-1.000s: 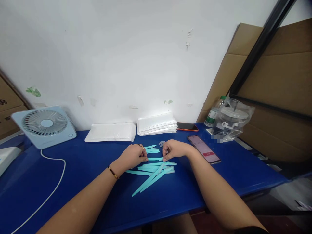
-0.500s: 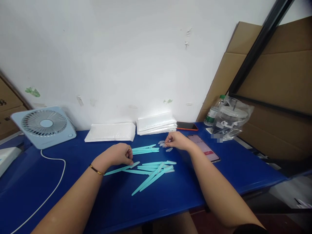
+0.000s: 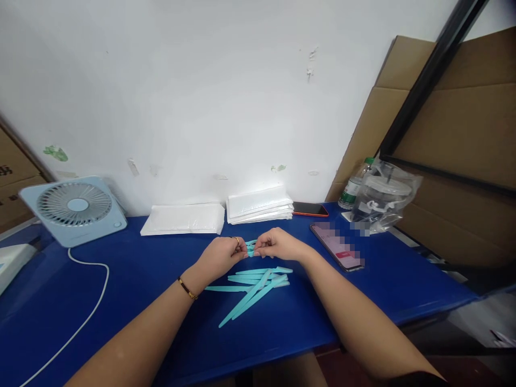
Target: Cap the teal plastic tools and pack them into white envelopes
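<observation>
My left hand (image 3: 230,252) is closed in a pinch, with a turquoise eyebrow razor (image 3: 250,251) at its fingertips, mostly covered by the fingers. Facing it, my right hand (image 3: 271,246) is pinched too, its fingertips close to the razor's end; what lies between them is too small to make out. Behind the fingertips, parts of other turquoise razors show. In front of both hands lies a loose pile of eyebrow razors (image 3: 252,298), fanned out and overlapping, with pale clear covers at their blade ends.
Two stacks of white packets, a left stack (image 3: 183,219) and a right stack (image 3: 260,205), lie along the wall. A red-edged phone (image 3: 310,209) and a lit phone (image 3: 334,244) are at right, near a bagged cup (image 3: 382,196) and bottle (image 3: 352,188). A blue fan (image 3: 76,209) stands left.
My left hand has moved right and the razor beside it has left its place on the table. My right hand has come left from the small clear pieces, and both hands now meet.
</observation>
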`<state>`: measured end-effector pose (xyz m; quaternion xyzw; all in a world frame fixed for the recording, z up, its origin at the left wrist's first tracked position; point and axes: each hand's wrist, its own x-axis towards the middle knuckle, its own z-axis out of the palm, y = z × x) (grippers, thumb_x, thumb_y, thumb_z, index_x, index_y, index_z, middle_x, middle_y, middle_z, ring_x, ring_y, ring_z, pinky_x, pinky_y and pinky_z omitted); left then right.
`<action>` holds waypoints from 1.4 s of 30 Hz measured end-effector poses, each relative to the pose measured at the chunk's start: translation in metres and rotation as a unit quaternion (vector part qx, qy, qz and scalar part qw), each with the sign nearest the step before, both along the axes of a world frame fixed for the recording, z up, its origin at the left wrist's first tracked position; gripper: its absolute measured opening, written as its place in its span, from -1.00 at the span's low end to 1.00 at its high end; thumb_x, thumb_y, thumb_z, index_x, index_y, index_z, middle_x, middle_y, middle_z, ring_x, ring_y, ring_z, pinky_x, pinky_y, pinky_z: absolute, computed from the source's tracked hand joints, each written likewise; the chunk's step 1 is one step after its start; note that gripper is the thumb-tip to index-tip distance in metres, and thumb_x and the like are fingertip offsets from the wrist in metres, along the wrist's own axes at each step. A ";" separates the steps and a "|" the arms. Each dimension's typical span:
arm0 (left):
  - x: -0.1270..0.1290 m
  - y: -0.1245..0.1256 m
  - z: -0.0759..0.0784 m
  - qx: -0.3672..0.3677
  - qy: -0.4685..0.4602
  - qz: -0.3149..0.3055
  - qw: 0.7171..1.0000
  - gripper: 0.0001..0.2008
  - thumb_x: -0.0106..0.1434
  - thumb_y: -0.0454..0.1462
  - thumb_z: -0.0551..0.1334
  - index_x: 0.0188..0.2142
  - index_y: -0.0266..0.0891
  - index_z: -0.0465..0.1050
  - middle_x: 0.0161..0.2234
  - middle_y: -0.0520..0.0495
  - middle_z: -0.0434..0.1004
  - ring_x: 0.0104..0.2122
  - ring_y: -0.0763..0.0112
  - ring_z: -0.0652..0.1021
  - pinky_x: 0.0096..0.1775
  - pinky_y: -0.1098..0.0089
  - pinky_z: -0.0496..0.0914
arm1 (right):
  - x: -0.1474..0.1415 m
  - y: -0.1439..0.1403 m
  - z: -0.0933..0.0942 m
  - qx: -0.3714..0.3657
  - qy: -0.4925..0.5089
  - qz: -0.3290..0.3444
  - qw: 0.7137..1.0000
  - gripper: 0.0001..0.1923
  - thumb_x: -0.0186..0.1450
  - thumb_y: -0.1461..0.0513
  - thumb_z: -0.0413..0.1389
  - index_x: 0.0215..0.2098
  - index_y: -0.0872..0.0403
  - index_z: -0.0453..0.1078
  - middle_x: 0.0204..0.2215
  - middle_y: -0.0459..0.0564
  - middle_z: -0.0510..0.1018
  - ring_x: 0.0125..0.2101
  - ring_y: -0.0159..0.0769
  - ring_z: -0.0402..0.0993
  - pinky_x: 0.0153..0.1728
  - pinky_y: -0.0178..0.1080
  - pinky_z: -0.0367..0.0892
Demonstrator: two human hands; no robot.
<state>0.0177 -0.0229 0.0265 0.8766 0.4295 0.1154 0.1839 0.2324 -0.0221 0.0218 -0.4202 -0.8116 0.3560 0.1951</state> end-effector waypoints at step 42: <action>-0.001 -0.010 -0.003 0.001 -0.013 -0.098 0.995 -0.75 0.15 -0.05 0.19 -0.38 -0.16 0.49 -0.42 0.04 0.47 -0.41 0.45 0.43 -0.39 0.47 0.22 | 0.027 -0.003 0.014 -0.002 -0.076 0.034 0.997 -0.71 0.06 0.08 0.24 -0.32 0.10 0.50 -0.52 -0.12 0.48 -0.54 -0.44 0.32 -0.54 -0.40 0.15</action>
